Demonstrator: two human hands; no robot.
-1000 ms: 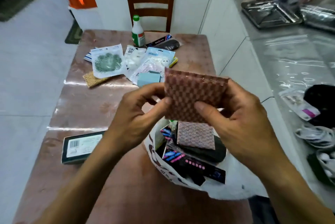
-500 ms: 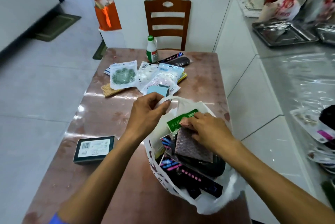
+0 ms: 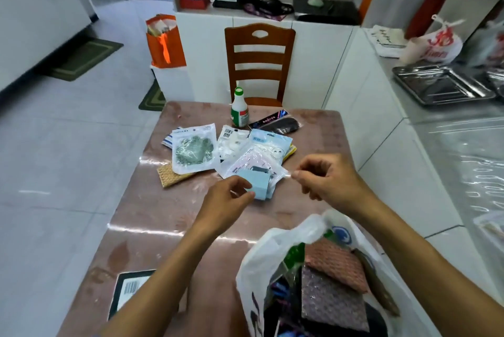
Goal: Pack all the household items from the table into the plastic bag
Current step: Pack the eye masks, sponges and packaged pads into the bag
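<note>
Bare table [image 3: 152, 230] lies left of the plastic bag [image 3: 261, 260]; packets [image 3: 253, 156] crowd the far middle.

We see a glossy brown tabletop [image 3: 152, 216]: bottle [image 3: 240, 107] at twelve o'clock, packets [image 3: 193, 150] mid-surface, dark box [image 3: 128, 287] at seven, plastic bag [image 3: 272, 249] at five.

Home dining-kitchen area: tiled floor [image 3: 68, 173], wooden chair [image 3: 259, 64] at plastic-covered table [image 3: 163, 214], white cabinets [image 3: 272, 37] with clutter on top, steel tray [image 3: 441, 88] on counter, doormat [image 3: 84, 58] by doorway
</note>
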